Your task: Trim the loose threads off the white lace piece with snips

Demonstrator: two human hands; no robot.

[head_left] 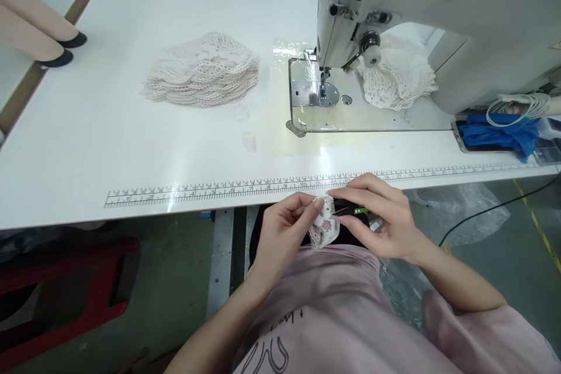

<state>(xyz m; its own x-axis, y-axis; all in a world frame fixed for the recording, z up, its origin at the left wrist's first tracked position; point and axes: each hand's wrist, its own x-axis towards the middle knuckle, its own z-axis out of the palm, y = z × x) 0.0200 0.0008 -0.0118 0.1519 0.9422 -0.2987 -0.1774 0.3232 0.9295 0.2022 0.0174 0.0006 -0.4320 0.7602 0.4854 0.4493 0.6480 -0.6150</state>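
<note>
Over my lap, just off the table's front edge, my left hand (293, 219) pinches a small white lace piece (325, 228) between thumb and fingers. My right hand (385, 219) is closed round thread snips (357, 210) with a green part showing, most of them hidden by the fingers. Their dark tips point left and meet the lace's right edge. Whether the blades are apart cannot be made out. Beyond the hands, a stack of cream lace pieces (205, 73) lies on the table, and another lace pile (397, 76) rests under the sewing machine's arm.
A sewing machine (482, 17) takes up the right side, its needle plate (309, 93) facing me. A printed ruler (245, 189) runs along the white table's (131, 134) front edge. At right lie a phone (460, 139) and blue cloth (499, 131). Mannequin-like legs (37, 23) stand at upper left.
</note>
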